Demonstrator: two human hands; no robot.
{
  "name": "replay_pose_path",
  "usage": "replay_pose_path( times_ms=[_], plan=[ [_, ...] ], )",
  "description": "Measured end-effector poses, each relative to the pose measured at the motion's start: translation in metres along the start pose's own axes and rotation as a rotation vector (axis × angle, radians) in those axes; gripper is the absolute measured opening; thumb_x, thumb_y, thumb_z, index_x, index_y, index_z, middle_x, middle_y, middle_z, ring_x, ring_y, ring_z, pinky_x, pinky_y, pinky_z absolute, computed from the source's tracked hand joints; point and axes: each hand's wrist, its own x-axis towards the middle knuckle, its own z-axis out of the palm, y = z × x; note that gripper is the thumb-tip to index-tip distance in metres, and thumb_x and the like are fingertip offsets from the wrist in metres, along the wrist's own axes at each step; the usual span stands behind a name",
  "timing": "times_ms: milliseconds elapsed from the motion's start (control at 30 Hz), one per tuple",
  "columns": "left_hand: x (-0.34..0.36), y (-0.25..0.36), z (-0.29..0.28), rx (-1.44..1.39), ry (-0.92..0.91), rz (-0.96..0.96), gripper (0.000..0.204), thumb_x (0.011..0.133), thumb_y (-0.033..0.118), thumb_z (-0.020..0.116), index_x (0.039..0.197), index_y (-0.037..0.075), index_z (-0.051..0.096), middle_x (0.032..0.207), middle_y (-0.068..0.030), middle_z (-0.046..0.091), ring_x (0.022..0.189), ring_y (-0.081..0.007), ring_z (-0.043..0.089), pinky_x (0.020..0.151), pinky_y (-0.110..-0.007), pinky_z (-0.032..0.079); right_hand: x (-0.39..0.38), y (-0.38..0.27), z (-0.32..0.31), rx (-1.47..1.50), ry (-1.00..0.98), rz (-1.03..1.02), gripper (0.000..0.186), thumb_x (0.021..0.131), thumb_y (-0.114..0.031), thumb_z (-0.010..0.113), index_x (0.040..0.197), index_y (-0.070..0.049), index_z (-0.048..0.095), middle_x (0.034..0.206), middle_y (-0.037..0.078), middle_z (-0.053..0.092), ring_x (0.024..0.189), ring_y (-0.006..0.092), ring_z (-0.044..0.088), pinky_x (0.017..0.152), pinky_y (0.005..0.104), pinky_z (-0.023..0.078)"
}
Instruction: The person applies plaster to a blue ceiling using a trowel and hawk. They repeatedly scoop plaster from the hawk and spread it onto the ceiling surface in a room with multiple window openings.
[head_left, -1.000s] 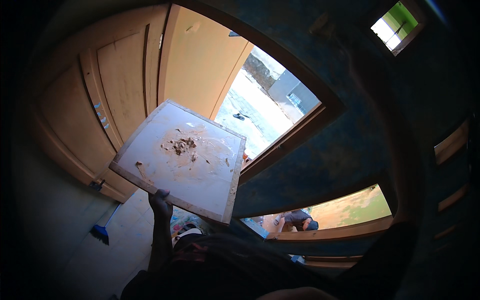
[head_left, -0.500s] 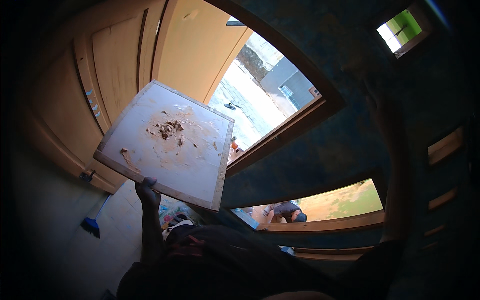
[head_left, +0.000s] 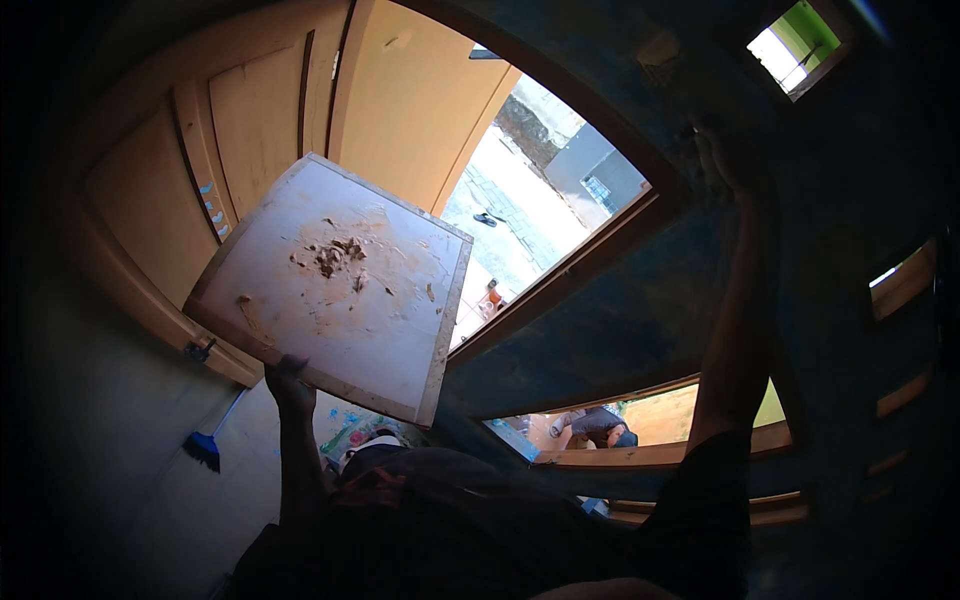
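Observation:
My left hand (head_left: 290,385) grips the near edge of a square white board (head_left: 390,340) with a worn, brownish rim. Brown, paste-like material (head_left: 338,258) is heaped and smeared over the board's middle. At the upper right, my right hand (head_left: 722,160) is raised against a dark blue, mottled wall (head_left: 590,310). Its fingers look closed, but shadow hides what they hold. Just above it a pale patch (head_left: 660,55) shows dimly on the wall.
A wooden door (head_left: 255,120) stands on the left by a bright doorway. A blue broom (head_left: 203,448) leans below it. Through a low wall opening, a person (head_left: 600,428) is bent over outside. More small openings (head_left: 900,280) line the wall at right.
My right hand and forearm have swung left and up along the wall, and the forearm now crosses the low opening. The board has stayed nearly still in my left hand.

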Motion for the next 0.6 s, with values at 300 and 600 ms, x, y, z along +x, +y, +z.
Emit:
replay_pose_path(
  times_ms=[300,600],
  plan=[
    [-0.001,-0.01,-0.002,-0.072,-0.003,0.002,0.043,0.056,0.0,0.045,0.099,0.001,0.039,0.081,-0.0048,0.041,0.081,-0.0185,0.046,0.076,-0.034,0.04,0.077,-0.006,-0.04,-0.542,-0.029,-0.204,0.032,0.077,-0.031,0.047,0.089,-0.001,0.052,0.066,0.01,0.051,0.055,0.0186,0.05,0.052,0.0282,0.04],
    [0.008,-0.005,-0.005,-0.058,-0.051,-0.021,0.047,0.057,0.0,0.043,0.104,0.002,0.037,0.084,-0.0053,0.041,0.08,-0.0173,0.045,0.078,-0.035,0.04,0.021,0.0,-0.083,-0.655,-0.139,-0.114,0.033,0.078,-0.031,0.045,0.093,-0.001,0.05,0.077,0.012,0.052,0.066,0.0225,0.052,0.06,0.0312,0.041]
  ],
)
